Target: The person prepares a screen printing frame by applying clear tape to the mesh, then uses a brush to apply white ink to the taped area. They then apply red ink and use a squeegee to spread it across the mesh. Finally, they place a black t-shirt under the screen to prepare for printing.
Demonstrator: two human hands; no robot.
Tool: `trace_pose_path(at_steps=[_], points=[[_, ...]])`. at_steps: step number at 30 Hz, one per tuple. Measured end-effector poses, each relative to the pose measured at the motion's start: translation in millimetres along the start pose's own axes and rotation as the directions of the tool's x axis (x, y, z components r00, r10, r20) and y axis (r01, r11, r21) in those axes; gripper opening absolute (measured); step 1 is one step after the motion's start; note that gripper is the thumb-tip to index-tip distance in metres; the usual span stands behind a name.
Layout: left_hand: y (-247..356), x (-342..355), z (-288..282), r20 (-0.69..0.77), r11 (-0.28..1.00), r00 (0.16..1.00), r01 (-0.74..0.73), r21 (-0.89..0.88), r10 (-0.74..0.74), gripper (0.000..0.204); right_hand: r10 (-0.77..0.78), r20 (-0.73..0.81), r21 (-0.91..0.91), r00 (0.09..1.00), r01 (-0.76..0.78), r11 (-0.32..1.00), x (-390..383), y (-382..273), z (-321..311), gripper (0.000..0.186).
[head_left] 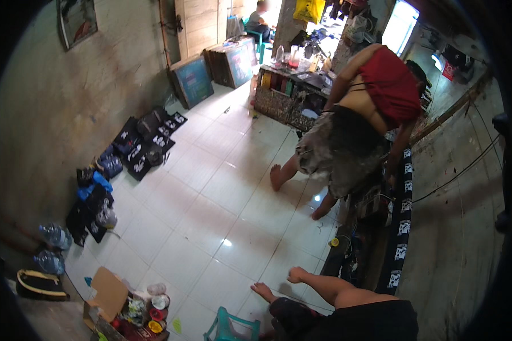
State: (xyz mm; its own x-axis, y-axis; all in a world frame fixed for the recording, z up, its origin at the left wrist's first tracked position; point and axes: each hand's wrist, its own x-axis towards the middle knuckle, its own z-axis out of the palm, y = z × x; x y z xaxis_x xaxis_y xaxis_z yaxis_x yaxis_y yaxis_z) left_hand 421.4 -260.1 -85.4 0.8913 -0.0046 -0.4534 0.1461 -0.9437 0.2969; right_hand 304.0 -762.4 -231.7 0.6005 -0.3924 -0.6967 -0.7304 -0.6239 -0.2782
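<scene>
Neither my left hand nor my right hand shows in the frame. Bare legs (pixel 352 296) in black shorts (pixel 370 324) stretch in from the lower right, with bare feet over the tiled floor (pixel 222 216), near a teal plastic stool (pixel 224 318). A barefoot co-worker (pixel 387 85) in a red top and grey shorts bends over a dark trough-like bench (pixel 364 221) along the right wall, one arm reaching down. A long black strip with white printed patches (pixel 405 210) runs beside it.
Black printed pieces and bags (pixel 136 156) line the left wall near water bottles (pixel 54 236). An open cardboard box (pixel 105 284) holds containers. Framed panels (pixel 190 82) lean at the back beside a cluttered shelf unit (pixel 273 96). A seated person (pixel 259 25) is beyond the doorway.
</scene>
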Motion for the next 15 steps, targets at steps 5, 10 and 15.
trace_pose_path(at_steps=[5,10,15], points=[[115,48,54,-0.170,0.884,0.923,-0.381,-0.272,0.346,0.028,0.296,0.181,0.186,0.938,-0.328,0.926,-21,35,-19,0.037],[186,63,19,0.360,0.830,0.770,-0.374,-0.414,0.527,0.035,0.089,0.012,0.250,0.996,-0.089,0.964,9,-15,-34,0.035],[248,39,-79,0.688,0.810,0.428,-0.292,-0.508,0.586,0.032,-0.226,-0.073,0.336,0.972,0.237,0.912,30,-64,-68,0.037]])
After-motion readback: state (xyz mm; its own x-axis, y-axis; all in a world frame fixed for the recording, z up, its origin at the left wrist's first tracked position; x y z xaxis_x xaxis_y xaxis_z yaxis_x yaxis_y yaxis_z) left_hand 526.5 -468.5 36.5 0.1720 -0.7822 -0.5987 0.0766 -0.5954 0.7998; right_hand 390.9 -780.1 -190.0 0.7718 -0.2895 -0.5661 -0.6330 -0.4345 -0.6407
